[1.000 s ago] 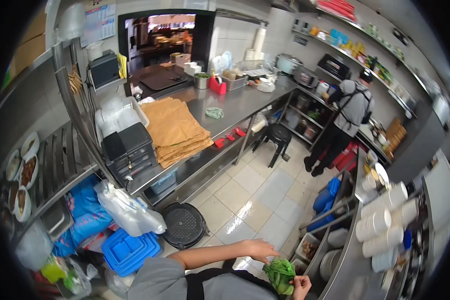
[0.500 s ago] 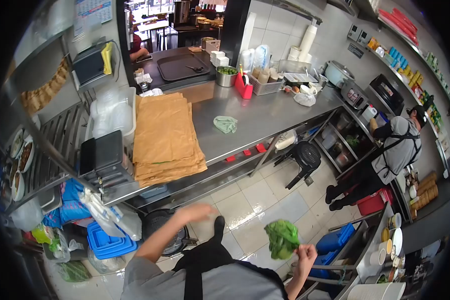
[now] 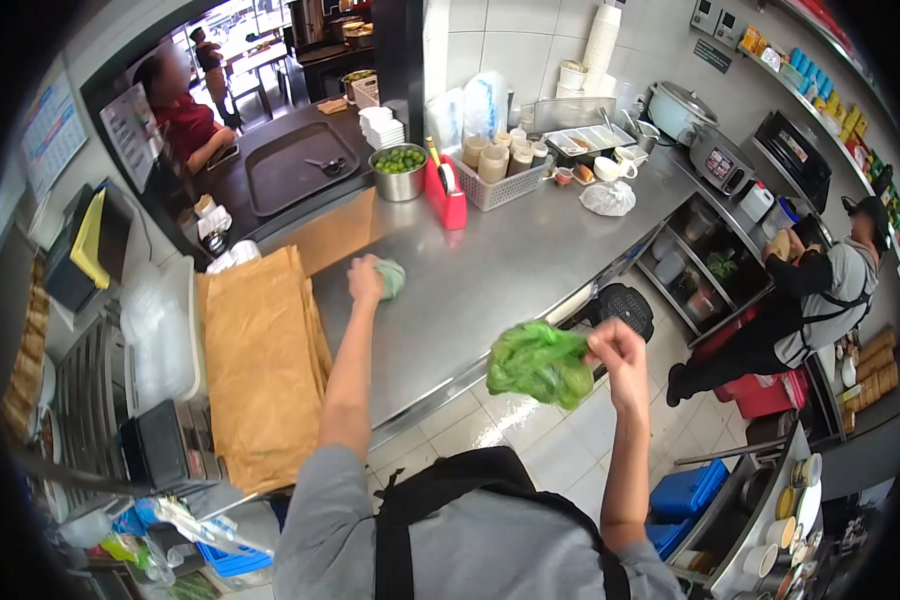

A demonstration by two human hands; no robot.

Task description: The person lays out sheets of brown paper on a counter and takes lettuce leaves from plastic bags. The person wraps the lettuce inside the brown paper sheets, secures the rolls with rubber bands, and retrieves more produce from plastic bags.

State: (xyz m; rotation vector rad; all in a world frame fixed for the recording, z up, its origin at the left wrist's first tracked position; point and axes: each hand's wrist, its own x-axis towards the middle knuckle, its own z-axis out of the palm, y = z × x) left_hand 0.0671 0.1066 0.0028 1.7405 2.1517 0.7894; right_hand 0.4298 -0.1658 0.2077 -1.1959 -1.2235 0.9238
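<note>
My right hand (image 3: pixel 618 360) holds a bunch of green leafy lettuce (image 3: pixel 538 362) up in front of the steel counter (image 3: pixel 490 270). My left arm stretches out over that counter, and my left hand (image 3: pixel 365 281) rests on a crumpled green cloth (image 3: pixel 391 278) lying there. A stack of brown paper sheets (image 3: pixel 260 355) lies just left of my left arm.
A red holder (image 3: pixel 448 198), a bowl of limes (image 3: pixel 399 170), a basket of cups (image 3: pixel 500 170) and trays line the counter's back. A co-worker in a grey shirt and apron (image 3: pixel 820 300) stands at the right. A person sits beyond the serving hatch (image 3: pixel 185 115). A black stool (image 3: pixel 622 303) stands below.
I have come closer to the counter. My left hand reached forward onto the green cloth, and my right hand lifted the lettuce higher.
</note>
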